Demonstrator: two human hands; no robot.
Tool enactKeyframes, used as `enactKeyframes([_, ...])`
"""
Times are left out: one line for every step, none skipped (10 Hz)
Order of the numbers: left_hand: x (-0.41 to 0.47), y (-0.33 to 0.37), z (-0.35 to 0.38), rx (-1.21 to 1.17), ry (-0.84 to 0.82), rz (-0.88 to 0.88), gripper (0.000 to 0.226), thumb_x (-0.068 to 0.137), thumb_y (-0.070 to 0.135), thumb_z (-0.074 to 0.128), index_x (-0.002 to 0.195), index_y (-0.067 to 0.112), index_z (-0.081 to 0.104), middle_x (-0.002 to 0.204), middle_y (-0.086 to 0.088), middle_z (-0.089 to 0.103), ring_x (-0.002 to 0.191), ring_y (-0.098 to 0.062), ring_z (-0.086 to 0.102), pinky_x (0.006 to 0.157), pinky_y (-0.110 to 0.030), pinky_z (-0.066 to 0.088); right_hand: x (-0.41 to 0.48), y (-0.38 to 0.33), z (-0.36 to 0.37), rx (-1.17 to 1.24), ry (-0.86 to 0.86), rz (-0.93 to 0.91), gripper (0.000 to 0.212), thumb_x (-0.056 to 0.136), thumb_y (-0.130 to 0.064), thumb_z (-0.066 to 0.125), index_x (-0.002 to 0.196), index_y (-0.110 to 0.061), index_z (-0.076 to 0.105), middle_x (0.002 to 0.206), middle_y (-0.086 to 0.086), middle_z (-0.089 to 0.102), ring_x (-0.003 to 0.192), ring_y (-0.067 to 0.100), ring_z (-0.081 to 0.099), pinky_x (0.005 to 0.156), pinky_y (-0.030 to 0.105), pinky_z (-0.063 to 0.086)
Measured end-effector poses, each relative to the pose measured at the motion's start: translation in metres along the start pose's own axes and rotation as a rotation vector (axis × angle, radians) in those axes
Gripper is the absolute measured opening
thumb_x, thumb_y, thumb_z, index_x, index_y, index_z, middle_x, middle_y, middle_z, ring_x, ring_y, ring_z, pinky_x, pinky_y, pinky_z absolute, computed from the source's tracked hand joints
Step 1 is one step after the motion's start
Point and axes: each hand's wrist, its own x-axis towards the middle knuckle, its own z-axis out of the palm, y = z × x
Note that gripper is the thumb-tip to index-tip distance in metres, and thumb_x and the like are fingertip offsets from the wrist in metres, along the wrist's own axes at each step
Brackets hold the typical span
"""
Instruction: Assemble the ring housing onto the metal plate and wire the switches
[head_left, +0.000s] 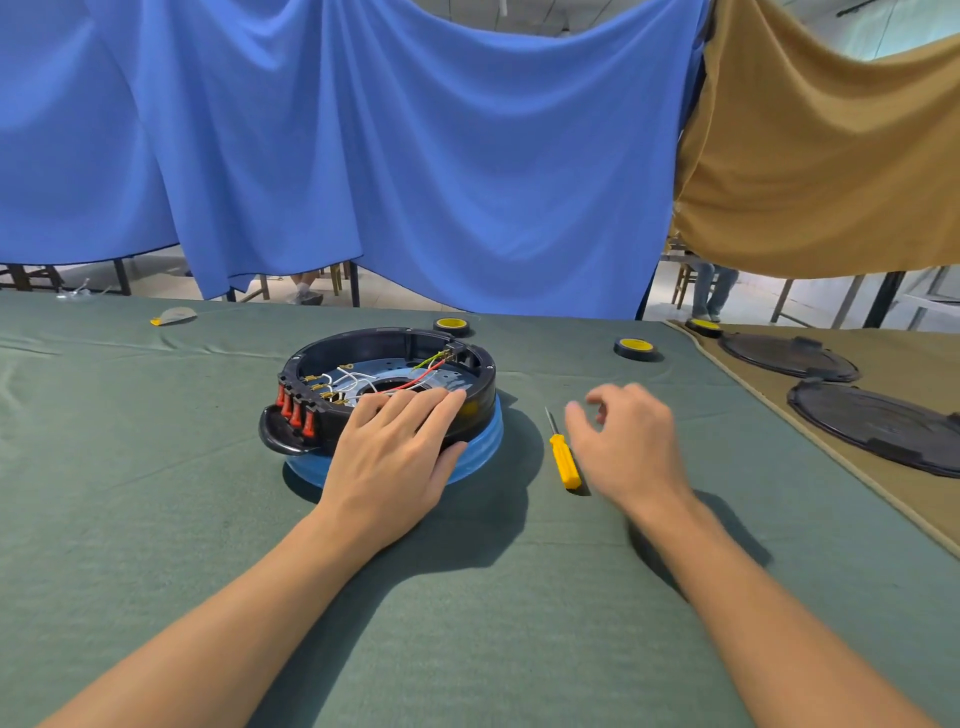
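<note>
Housing (374, 339) sits mid-table on a blue base (485, 447). Plate (387, 370) shows inside the ring. Red switches (293, 410) on its left wall, wires (418, 382) loose across the middle.

Risks, my judgement:
- Left fingertips lie right at the wires. A press or drag there could pull a terminal off.
- Housing looks only perched on the base. A sideways shove could slide it.

Left hand (395, 452): flat, fingers straight, palm over the near rim, tips reaching inside the ring, gripping nothing.

Right hand (628, 441): right of the housing, apart from it, fingers loosely curled, empty, slightly blurred.

Screwdriver (565, 460) lies on the cloth between housing and right hand, just beside that hand.

Two tape rolls (452, 326) on the far side.
</note>
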Motion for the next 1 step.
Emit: enactKeyframes([-0.0001, -0.0012, 0.0022, -0.011, 0.021, -0.002, 0.042, 0.086, 0.032, 0.066, 0.122, 0.010, 0.066, 0.116, -0.002, 0.069, 0.102, -0.025, 0.066, 0.088, -0.036, 0.041, 0.0000, -0.0131, -0.0554, 0.413, 0.253, -0.030, 0.010, 0.087, -0.025, 0.064, 0.090, -0.022, 0.073, 0.084, -0.002, 0.072, 0.073, 0.012, 0.061, 0.071, 0.022, 0.043])
